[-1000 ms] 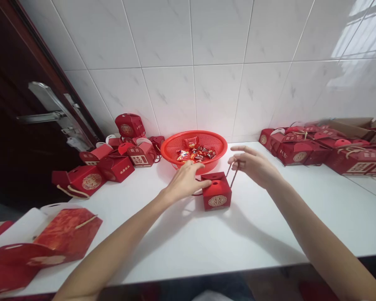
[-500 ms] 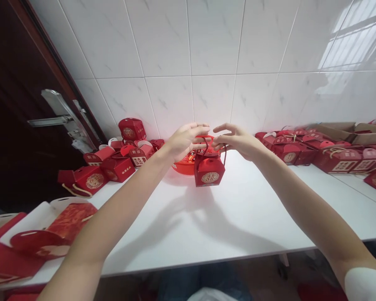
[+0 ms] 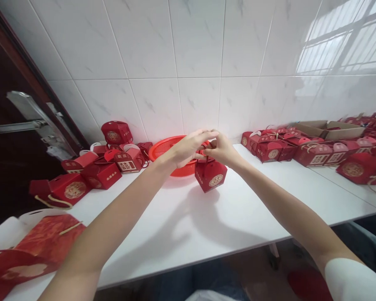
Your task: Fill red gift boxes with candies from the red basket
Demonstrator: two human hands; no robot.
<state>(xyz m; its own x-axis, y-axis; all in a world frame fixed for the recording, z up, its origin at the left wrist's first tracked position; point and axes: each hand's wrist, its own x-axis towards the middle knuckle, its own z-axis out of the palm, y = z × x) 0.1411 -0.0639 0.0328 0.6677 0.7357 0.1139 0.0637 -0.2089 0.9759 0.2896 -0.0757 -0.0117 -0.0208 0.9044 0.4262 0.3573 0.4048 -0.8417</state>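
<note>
A small red gift box point(image 3: 210, 174) with a round gold emblem hangs tilted just above the white table. Its dark cord is gathered at the top between my two hands. My right hand point(image 3: 224, 149) pinches the cord near the box's top. From the other side my left hand point(image 3: 192, 146) meets it, fingers closed around the cord and partly hidden behind each other. Behind the hands stands an orange-red plastic basket point(image 3: 161, 148); my left forearm and the box cover part of it.
Several red gift boxes point(image 3: 103, 173) stand at the left, with a large open box point(image 3: 48, 238) nearer me. More boxes point(image 3: 269, 149) line the wall at right beside a brown carton point(image 3: 344, 133). A dark door point(image 3: 6, 150) is at far left. Part of another person shows at the right edge.
The view has swung right. My fingers have closed together on the cord, and the box has turned so that two of its sides show. More of the basket is visible.
</note>
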